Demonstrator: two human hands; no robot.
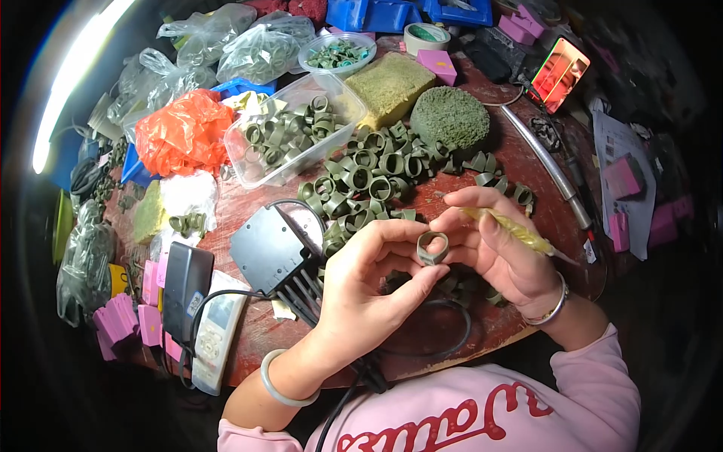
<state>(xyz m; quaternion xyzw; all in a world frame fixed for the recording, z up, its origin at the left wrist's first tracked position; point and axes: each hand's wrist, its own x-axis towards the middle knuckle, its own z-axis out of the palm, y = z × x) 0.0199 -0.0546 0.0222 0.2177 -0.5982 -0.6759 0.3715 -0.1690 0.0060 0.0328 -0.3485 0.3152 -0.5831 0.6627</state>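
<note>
- Head view: red script lettering (493,432) across pink sweatshirt (520,377).
- Small label (196,303) on black rectangular device (187,275); print too small to read.
- Printed sheet (614,143), right side: text likewise illegible.
- Olive-green ring (432,259): pinched between thumb and index finger of left hand (369,279), opening toward camera.
- Right hand (508,264): fingers curled, gripping yellow tapered tool (520,233), exact kind unclear; fingertips beside ring, contact uncertain.
- Similar olive-green rings (360,178) heaped on red table (520,143) beyond hands.

Green ring (432,258) in left grip (376,279), yellowish strip (525,234) in right grip (520,273)
</note>
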